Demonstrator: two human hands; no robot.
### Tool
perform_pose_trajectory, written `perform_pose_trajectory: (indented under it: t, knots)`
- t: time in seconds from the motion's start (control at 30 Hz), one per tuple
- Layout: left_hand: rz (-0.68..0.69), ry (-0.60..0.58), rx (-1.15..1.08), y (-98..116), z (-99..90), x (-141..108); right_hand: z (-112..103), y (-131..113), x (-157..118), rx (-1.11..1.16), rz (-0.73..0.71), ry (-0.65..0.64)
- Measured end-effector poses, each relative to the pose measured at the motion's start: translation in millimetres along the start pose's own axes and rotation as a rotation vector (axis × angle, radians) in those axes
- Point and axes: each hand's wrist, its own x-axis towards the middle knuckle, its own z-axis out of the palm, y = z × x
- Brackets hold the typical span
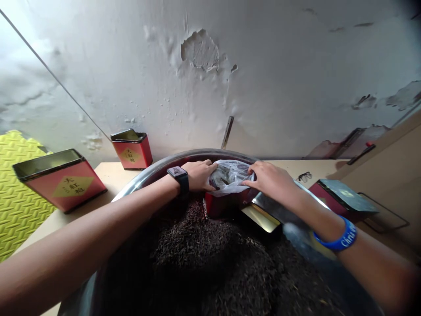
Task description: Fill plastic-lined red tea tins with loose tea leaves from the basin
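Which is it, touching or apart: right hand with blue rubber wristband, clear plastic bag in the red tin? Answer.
Touching. The head view shows the right hand with its fingers pressed on the clear plastic bag.

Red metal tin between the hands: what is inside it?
A clear plastic bag holding dark tea leaves lines the red metal tin. The bag hides the tin's bottom.

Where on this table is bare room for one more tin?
Bare tabletop lies between the front red tin, the back red tin and the steel basin's rim, and between rim and glasses. Crowded: inside the basin, where left hand and right hand hold a plastic bag in a red tin.
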Motion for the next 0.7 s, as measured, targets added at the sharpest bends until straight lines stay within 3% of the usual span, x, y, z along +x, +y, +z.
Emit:
perform_pose_trajectory:
  t: [0.1, 0.23, 0.43, 0.57, 0.7]
  knots:
    - [-0.012, -0.002, -0.080, -1.7, 8.4, 4.3, 6.1, 14.2, 5.8, 0.021, -0.054, -0.040]
    - [0.005, -0.050, -0.223, -9.3, 18.6, 11.7, 9.2, 26.5, 14.0, 0.287, -0.146, -0.193]
    - [-0.046, -0.106, -0.536, -13.0, 33.4, 17.9, 20.7, 17.0, 19.7, 0.613, 0.176, -0.084]
    - [-0.096, -0.119, -0.780, -9.0, 42.1, 18.4, 46.6, 13.7, 23.0, 0.796, 0.383, -0.125]
    - [-0.109, -0.095, -0.869, -7.5, 47.0, 20.6, 66.4, 16.1, 27.7, 0.902, 0.456, -0.173]
